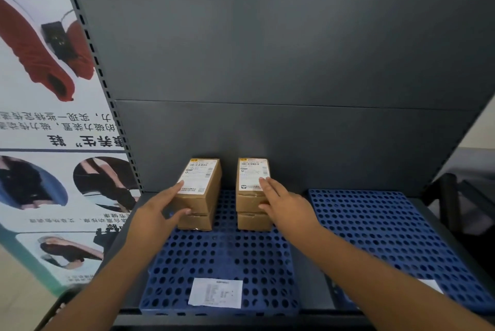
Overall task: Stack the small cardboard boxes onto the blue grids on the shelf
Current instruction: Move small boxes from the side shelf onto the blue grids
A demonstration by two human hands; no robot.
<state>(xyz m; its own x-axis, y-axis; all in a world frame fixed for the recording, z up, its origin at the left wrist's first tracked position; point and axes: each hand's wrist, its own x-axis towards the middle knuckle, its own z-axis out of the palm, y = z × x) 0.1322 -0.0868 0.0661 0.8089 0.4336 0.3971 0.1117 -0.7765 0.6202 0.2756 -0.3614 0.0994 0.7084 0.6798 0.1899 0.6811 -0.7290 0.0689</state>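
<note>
Two stacks of small cardboard boxes stand at the back of the left blue grid [222, 255]. The left stack has a labelled top box [199, 183] on a lower box [197, 220]. The right stack has a labelled top box [251, 183] on a lower box [253, 220]. My left hand [158, 210] holds the left top box, fingers along its left side and thumb against its front. My right hand [281, 202] lies with straight fingers on the right top box, thumb at its front edge.
A second blue grid [388, 237] lies bare on the right of the dark shelf. A white paper label [215, 291] sits at the front of the left grid. A poster panel [53, 116] stands to the left, and the grey back wall [267, 62] rises behind.
</note>
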